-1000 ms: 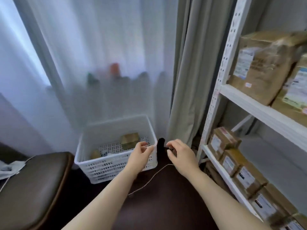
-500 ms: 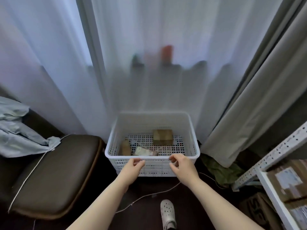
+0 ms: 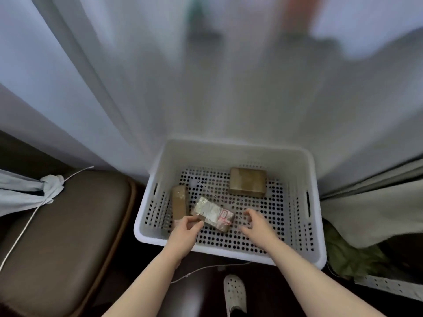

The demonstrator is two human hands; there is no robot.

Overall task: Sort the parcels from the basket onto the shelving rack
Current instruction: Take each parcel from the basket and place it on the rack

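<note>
My left hand (image 3: pixel 185 232) reaches over the near rim and curls thumb and fingertips at the near-left corner of the parcel (image 3: pixel 212 212). They touch it, but the blur keeps me from telling whether that is a true pinch. My right hand (image 3: pixel 254 225) hovers just beside the parcel's other end with fingers spread and loose, holding nothing, ready, I judge, to close from that side so the glossy wrap cannot slip. The parcel lies flat and skewed on the basket (image 3: pixel 229 252) floor, label up, nearest to me, which is why I go for it first. A slim box (image 3: pixel 179 203) lies just beside it against the left wall, and a square box (image 3: pixel 248 182) sits well apart towards the back; both are left for later. The basket stands on the floor against the curtain (image 3: pixel 206 88), with the stool (image 3: pixel 68 225) to its left. Only a perforated strip of the rack (image 3: pixel 389 287) shows at the lower right, so each parcel calls for a turn that way. A cord (image 3: pixel 206 268) trails on the floor near my shoe (image 3: pixel 234 291), something to mind when I step.
</note>
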